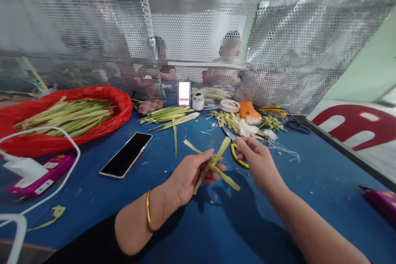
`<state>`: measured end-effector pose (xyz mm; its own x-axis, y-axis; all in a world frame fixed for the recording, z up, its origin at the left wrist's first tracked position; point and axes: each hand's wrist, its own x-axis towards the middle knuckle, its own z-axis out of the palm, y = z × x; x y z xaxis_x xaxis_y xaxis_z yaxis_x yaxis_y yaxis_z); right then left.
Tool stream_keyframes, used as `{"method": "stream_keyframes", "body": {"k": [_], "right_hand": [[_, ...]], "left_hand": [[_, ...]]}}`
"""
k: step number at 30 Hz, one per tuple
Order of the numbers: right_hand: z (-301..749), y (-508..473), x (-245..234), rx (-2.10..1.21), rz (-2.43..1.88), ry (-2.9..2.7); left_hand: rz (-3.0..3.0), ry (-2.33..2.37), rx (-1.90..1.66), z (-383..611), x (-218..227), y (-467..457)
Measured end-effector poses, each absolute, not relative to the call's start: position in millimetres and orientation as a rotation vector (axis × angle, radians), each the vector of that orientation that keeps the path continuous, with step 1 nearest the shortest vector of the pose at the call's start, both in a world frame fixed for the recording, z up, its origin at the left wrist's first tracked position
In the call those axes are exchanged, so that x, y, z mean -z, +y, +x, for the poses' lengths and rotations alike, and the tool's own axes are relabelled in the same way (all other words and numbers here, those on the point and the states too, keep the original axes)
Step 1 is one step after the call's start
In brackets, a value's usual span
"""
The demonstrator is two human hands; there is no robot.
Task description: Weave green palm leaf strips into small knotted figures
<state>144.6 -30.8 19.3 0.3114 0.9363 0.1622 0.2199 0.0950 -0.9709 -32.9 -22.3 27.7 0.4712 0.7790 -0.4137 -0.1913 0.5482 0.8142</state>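
Note:
My left hand [190, 175] is closed around crossed green leaf strips [216, 165], held just above the blue table [216, 231]. A gold bangle circles that wrist. My right hand [258, 161] hovers just right of the strips, fingers curled, fingertips close to one upright strip end and above yellow-handled scissors [236, 154] lying on the table. What the right fingers pinch, if anything, is hidden.
A red bag of leaf strips [66, 117] lies far left, a black phone [126, 154] beside it, a pink device with white cable [37, 177] at left. Loose strips [168, 117], scraps [241, 126], tape rolls and an orange tool sit before a perforated metal screen [198, 41]; people sit behind it.

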Motion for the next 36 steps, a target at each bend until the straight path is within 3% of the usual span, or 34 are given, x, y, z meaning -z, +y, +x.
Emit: {"method": "stream_keyframes", "body": {"k": [2, 4, 19, 32, 36], "right_hand": [[139, -31, -15, -1.197, -1.317, -1.104], [132, -35, -13, -1.376, -1.239, -1.105], [121, -41, -5, -1.018, -1.258, -0.988], [122, -40, -3, -1.011, -1.216, -0.991], [126, -41, -12, -1.191, -1.063, -1.054]], "left_hand": [[0.787, 0.884, -0.667, -33, -27, -22], [0.827, 0.882, -0.628, -32, -24, -24], [1.098, 0.896, -0.499, -26, -22, -33], [1.049, 0.881, -0.461, -27, -22, -35], [0.872, 0.778, -0.439, -30, -20, -30]]}}
